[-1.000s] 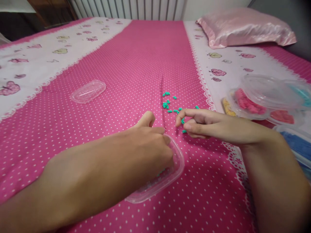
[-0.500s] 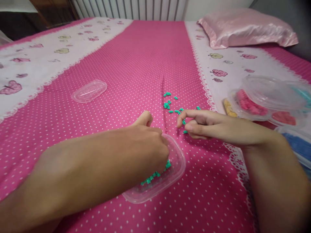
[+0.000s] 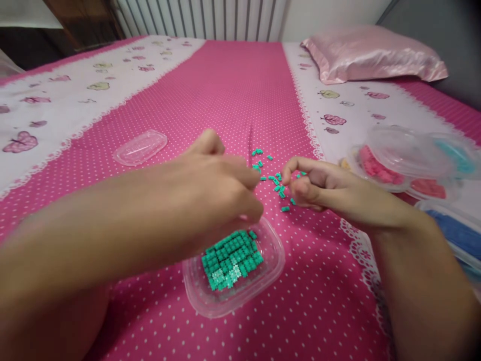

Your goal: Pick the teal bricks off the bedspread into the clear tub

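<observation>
My L hand (image 3: 229, 185), mid-frame and a bit blurred, is palm-down w/ fingers bent toward the R; forearm slants in from the L edge. Fingertips hidden, so can't tell if it's gripping a pc. My R hand (image 3: 319, 188), R of centre, is wrist-bent and half-open: index & thumb curled w/ a gap btwn the tips, nothing visible there.

Counts: 2 hands; 1 clear tub (image 3: 271, 250) lower centre, w/ packed green pcs (image 3: 233, 255) in tight rows, too dense to count; 1 clear lid (image 3: 141, 148) flat, L of centre. Loose green pcs (image 3: 277, 182), well over a dozen (some overlap or hidden, so no exact no.), scattered just R of centre, btwn and beyond my hands.

Around: far R has pink pcs (image 3: 379, 165), red pcs (image 3: 428, 188), turquoise pcs (image 3: 456, 155) & blue pcs (image 3: 456, 230) in clear containers, these partly overlapping; exact container no. unclear. 1 pillow (image 3: 376, 55) upper R, 1 radiator (image 3: 210, 20) top centre. All but the radiator on the pink dotted bed (image 3: 233, 90).

In the way: L hand covers the tub's far-L rim; R hand hides some loose pcs.
</observation>
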Action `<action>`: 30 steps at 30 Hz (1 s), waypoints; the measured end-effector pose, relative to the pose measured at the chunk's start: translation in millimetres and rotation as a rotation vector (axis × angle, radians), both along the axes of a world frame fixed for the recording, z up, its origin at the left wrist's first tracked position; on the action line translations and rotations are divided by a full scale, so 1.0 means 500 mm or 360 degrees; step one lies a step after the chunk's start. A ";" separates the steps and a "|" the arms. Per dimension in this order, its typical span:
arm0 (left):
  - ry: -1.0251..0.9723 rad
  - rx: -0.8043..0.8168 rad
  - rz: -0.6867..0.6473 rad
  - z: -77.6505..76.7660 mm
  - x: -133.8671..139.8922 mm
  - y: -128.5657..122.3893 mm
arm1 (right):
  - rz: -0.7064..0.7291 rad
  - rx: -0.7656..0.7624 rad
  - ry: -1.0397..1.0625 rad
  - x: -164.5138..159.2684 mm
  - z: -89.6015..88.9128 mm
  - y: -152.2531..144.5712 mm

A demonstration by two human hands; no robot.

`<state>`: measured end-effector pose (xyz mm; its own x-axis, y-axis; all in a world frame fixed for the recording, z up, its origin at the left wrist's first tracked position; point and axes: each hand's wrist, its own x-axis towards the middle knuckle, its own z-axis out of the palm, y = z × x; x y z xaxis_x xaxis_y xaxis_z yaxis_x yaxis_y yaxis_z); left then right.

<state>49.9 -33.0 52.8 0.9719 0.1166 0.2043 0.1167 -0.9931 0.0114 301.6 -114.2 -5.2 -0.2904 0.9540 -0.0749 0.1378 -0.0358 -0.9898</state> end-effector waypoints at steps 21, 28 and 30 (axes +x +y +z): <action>-0.0227 -0.0140 0.0140 0.013 0.056 0.003 | 0.0112 0.0003 0.0114 -0.051 -0.002 -0.015; -0.0202 0.0005 0.0012 0.017 0.059 -0.002 | 0.0100 -0.0013 0.0017 -0.050 0.006 -0.009; -0.0195 -0.0015 -0.0026 0.014 0.059 -0.002 | 0.0080 -0.0015 0.0024 -0.052 0.007 -0.007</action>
<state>79.6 -33.9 59.7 0.9415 0.1032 0.3207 0.0976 -0.9947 0.0337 275.6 -117.8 -1.9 -0.3394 0.9373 -0.0788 0.1245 -0.0383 -0.9915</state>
